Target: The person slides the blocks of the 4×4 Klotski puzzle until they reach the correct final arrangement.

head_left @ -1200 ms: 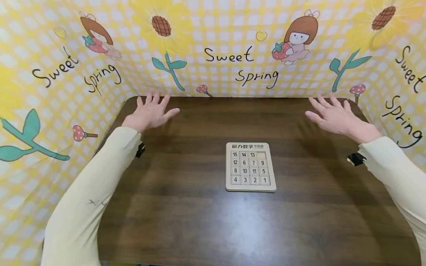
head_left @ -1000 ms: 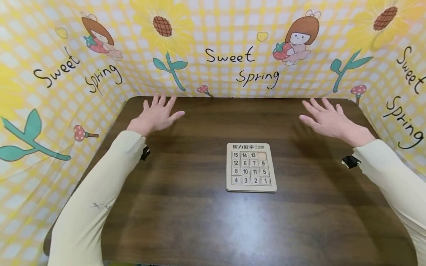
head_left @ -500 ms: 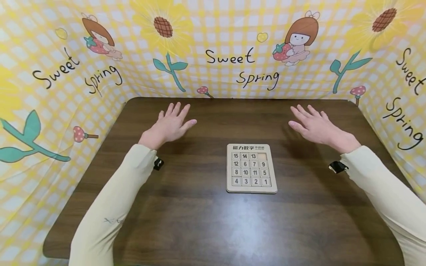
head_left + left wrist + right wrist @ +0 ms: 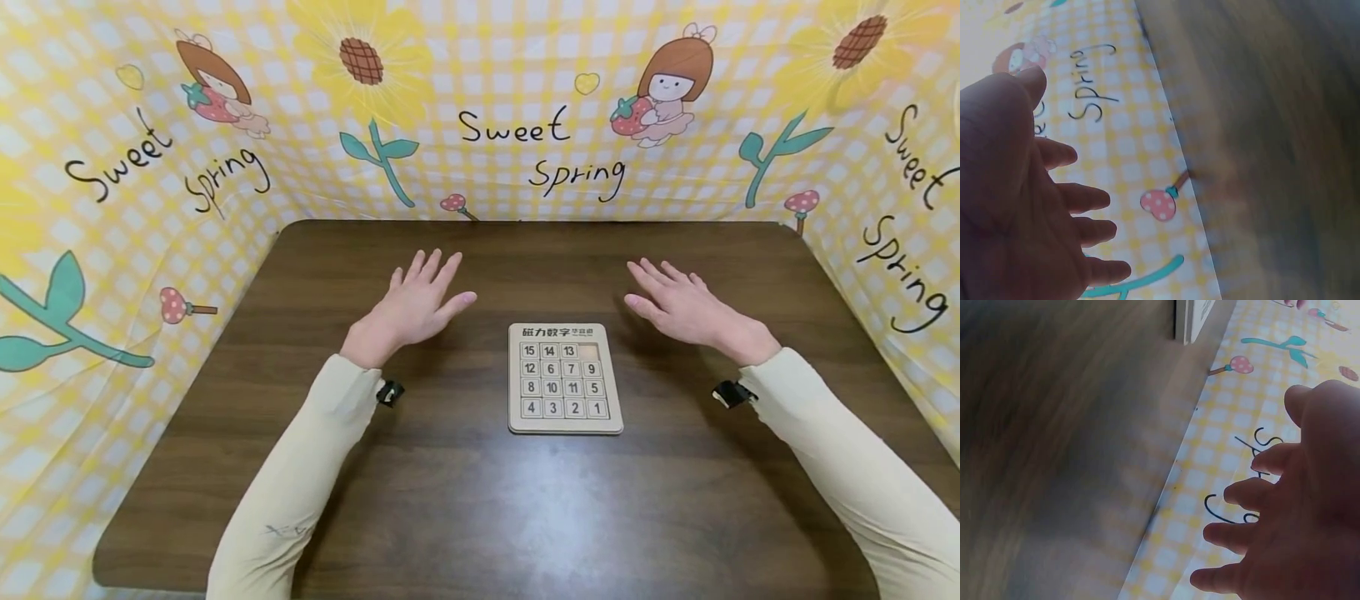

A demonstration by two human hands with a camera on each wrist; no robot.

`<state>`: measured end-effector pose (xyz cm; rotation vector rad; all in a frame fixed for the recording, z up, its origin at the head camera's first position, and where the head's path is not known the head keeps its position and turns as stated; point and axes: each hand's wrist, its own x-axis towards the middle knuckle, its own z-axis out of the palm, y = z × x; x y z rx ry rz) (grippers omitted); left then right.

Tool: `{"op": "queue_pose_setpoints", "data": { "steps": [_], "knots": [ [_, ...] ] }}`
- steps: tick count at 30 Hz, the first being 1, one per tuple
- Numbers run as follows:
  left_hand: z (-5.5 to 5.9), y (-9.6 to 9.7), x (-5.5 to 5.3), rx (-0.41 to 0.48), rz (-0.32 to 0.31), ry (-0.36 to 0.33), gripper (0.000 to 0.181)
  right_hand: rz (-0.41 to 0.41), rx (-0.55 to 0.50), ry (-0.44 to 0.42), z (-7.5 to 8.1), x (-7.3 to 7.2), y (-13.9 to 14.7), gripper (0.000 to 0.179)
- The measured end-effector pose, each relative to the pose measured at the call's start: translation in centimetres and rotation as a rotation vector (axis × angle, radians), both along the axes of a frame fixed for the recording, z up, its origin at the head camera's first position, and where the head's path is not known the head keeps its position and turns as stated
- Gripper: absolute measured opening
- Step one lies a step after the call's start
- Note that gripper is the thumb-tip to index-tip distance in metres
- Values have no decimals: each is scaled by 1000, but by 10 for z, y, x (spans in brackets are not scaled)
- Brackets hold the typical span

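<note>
A pale number sliding puzzle (image 4: 566,379) lies flat on the brown wooden table (image 4: 420,500), its numbered tiles set in rows and one gap at the top right. To its upper left, my left hand (image 4: 412,308) hovers with fingers spread and holds nothing. My right hand (image 4: 686,308) is at the puzzle's upper right, fingers extended, also holding nothing. In the right wrist view a corner of the puzzle (image 4: 1196,319) shows at the top edge. The left wrist view shows my left palm (image 4: 1004,187) with the thumb and fingers apart.
A yellow checked cloth (image 4: 502,50) printed with flowers and "Sweet Spring" stands as a wall behind the table and along both sides. Each wrist carries a small black camera mount, such as the left mount (image 4: 390,392).
Both hands have moved inward and toward the body from the far corners of the table, coming nearer the puzzle. The puzzle has stayed in place.
</note>
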<state>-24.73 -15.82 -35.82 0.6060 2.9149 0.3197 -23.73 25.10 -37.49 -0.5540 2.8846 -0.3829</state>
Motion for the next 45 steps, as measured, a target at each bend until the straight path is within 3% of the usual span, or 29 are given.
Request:
{"op": "queue_pose_setpoints", "data": {
  "steps": [9, 20, 31, 36, 45],
  "knots": [
    [-9, 23, 24, 38, -66, 0, 80, 10, -40, 10, -3, 13, -6, 74],
    [-24, 44, 53, 0, -168, -8, 82, 98, -50, 44, -13, 29, -31, 68],
    [-38, 61, 64, -65, -245, -7, 86, 190, -18, 19, -18, 48, -51, 68],
    [-42, 66, 69, -101, -289, -43, 93, 213, -19, 13, -19, 56, -58, 67],
    [-43, 73, 75, -176, -296, -75, 110, 268, 12, 18, -27, 69, -63, 69]
  ]
}}
